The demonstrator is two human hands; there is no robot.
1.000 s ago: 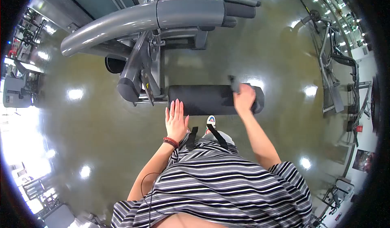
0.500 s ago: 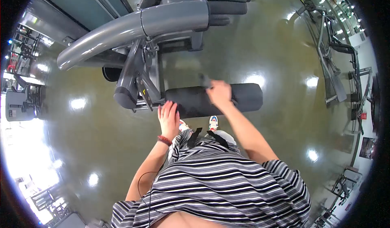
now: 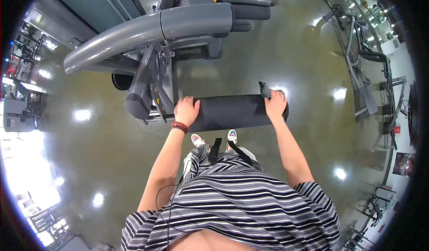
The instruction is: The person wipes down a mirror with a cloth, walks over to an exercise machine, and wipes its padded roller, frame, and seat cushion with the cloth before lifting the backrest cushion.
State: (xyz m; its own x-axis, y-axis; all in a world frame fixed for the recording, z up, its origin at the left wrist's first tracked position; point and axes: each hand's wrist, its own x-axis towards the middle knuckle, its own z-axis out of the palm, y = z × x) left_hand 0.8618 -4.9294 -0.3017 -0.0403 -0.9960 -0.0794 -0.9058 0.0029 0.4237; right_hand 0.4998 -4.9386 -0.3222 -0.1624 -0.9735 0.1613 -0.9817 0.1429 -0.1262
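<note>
A long black roller pad (image 3: 232, 112) on a grey exercise machine lies crosswise in front of me. My left hand (image 3: 187, 111) grips the pad's left end, fingers curled over the top and thumb along it. At the right end, my right hand (image 3: 276, 105) presses down on the pad and holds a grey cloth (image 3: 264, 90), part of which sticks out past the fingers on the far side. The rest of the cloth is hidden under the hand.
The machine's thick curved grey arm (image 3: 192, 22) extends across beyond the pad. A grey post (image 3: 142, 88) stands left of my left hand. Another gym machine (image 3: 364, 67) is at the right, on the shiny floor (image 3: 313, 139). My shoes (image 3: 232, 135) are just below the pad.
My right hand has slid the cloth from the pad's middle to its right end. My left hand has moved slightly forward and closed over the left end.
</note>
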